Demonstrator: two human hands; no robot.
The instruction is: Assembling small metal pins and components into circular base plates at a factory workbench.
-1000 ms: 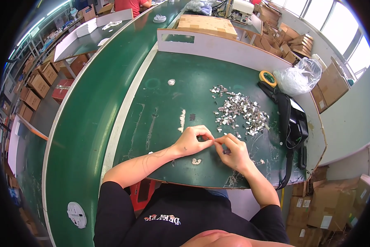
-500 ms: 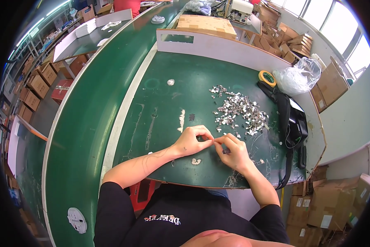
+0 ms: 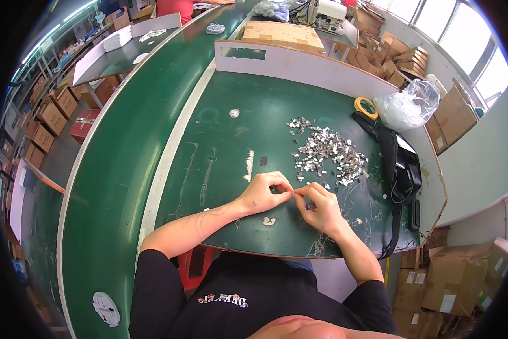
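Over the green tabletop (image 3: 220,158), my left hand (image 3: 265,192) and my right hand (image 3: 320,209) meet with thumbs and forefingers pinched together, fingertips touching or nearly so. Whatever lies between the fingertips is too small to make out. A dark small piece (image 3: 310,207) shows by the curled fingers of my right hand; whether it is held there or lies on the table, I cannot tell. Beyond my right hand spreads a loose pile of small silvery and dark pieces (image 3: 333,155). A whitish scrap (image 3: 269,221) lies just below my left hand.
A black bag (image 3: 398,164), a roll of yellow tape (image 3: 367,107) and a clear plastic bag (image 3: 409,107) line the right side. Left of the table runs a green conveyor belt (image 3: 109,186) bearing a pale shoe-like item (image 3: 106,309). A low white partition (image 3: 305,66) edges the back.
The pale items on the conveyor have shifted slightly toward me. Both hands keep nearly the same pinched pose and place.
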